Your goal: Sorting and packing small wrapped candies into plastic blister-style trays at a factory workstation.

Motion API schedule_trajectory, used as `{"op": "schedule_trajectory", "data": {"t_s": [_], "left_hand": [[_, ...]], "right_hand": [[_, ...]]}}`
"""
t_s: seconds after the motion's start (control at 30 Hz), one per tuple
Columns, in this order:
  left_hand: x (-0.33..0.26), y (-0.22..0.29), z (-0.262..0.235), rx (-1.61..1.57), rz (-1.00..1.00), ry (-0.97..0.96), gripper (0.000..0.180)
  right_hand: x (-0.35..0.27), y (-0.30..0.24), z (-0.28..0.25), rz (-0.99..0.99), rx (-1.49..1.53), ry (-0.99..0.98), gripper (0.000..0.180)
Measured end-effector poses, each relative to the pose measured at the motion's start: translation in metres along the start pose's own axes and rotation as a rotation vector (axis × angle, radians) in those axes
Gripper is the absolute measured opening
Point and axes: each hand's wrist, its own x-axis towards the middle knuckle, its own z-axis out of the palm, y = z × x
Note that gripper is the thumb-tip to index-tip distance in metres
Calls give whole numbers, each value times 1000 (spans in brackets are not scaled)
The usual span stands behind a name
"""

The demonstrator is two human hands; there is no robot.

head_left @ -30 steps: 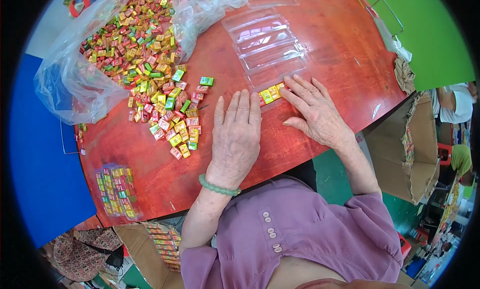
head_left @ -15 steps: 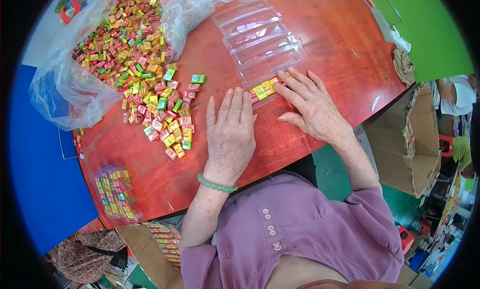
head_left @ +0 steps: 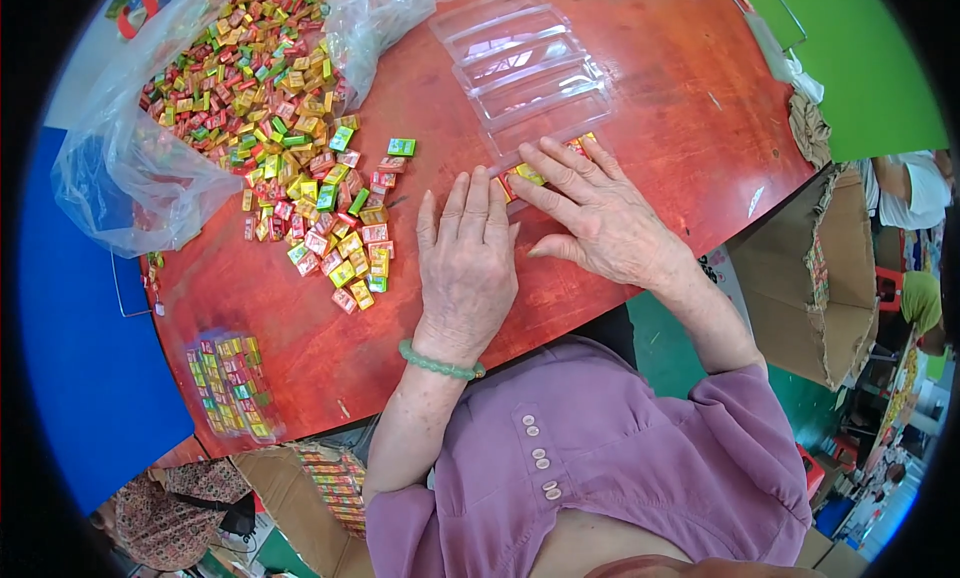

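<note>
My left hand (head_left: pixel 465 263) rests flat on the red table, its fingertips by the left end of a short row of small wrapped candies (head_left: pixel 528 174). My right hand (head_left: pixel 612 223) reaches over this row with its fingers spread and lying across it, hiding part of the yellow and red pieces. The row appears to lie in a clear plastic tray, one of several clear trays (head_left: pixel 540 98) lined up beyond my hands. Loose candies (head_left: pixel 340 243) in red, yellow, orange and green spread just left of my left hand.
A clear plastic bag (head_left: pixel 120 193) at the far left spills a large heap of candies (head_left: pixel 250 88). Filled candy packs (head_left: pixel 230 383) lie at the table's near left corner. Cardboard boxes (head_left: pixel 810 278) stand beyond the right edge. A person in patterned clothing (head_left: pixel 170 518) is at the lower left.
My right hand has slid left along the row, covering more of its left part and showing candies at the right end. My left hand has barely shifted.
</note>
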Motion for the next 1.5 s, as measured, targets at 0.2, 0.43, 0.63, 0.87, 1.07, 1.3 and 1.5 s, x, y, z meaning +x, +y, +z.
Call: {"op": "schedule_trajectory", "data": {"t_s": [0.2, 0.43, 0.63, 0.87, 1.07, 1.3, 1.5], "left_hand": [[-2, 2, 2, 59, 2, -4, 47], [4, -3, 1, 71, 42, -50, 52], [-5, -17, 2, 47, 14, -44, 56], [-7, -8, -6, -40, 23, -97, 59], [-49, -17, -20, -149, -2, -116, 61], [-118, -13, -54, 15, -107, -23, 51], [-177, -12, -84, 51, -290, 58, 48]], "right_hand": [[0, -1, 1, -4, 8, 1, 80], [-2, 5, 11, -8, 54, 15, 81], [4, -10, 33, -94, 31, 182, 82], [-12, -22, 32, -83, 115, 153, 83], [-22, -61, 53, -150, 182, 200, 78], [-13, -115, -21, -158, 504, -232, 69], [-33, -101, -4, -240, 341, 69, 64]]}}
